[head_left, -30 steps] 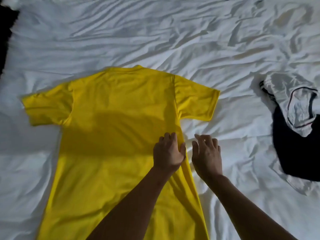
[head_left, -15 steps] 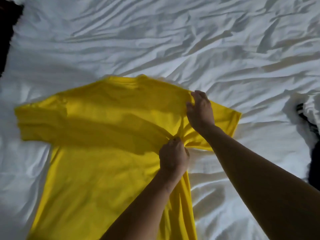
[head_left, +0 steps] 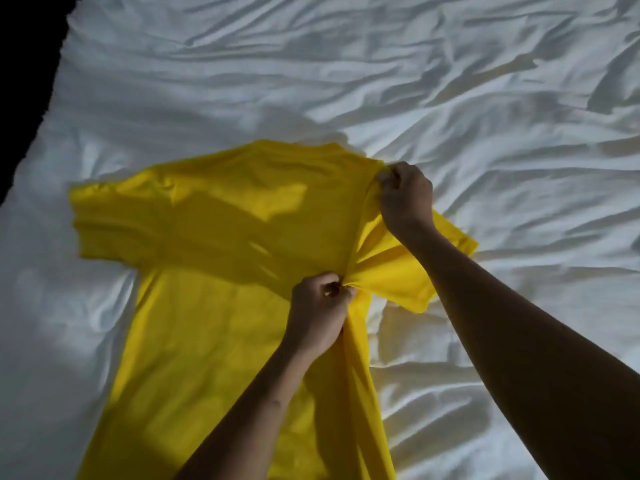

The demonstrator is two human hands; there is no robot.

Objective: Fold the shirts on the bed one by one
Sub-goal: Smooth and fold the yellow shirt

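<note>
At six o'clock the lower body of the yellow shirt runs off the bottom edge of the view. It lies flat on the white bed sheet, and both bare forearms come in over it from five and six o'clock. Near the middle of the view the left hand has its fingers curled and pinches a bunch of yellow cloth at the shirt's side seam, just under the armpit, with creases fanning out from the pinch. At about one o'clock from it, the right hand pinches the shoulder seam between thumb and curled fingers, and a small ridge of fabric stands up there. Between the two hands the cloth is drawn into a taut line. The three o'clock sleeve spreads wrinkled from that line, its cuff on the sheet. The nine o'clock sleeve lies flat. The collar points to twelve o'clock. Beyond it the rumpled sheet reaches the far edge, and a dark strip fills the ten o'clock corner.
</note>
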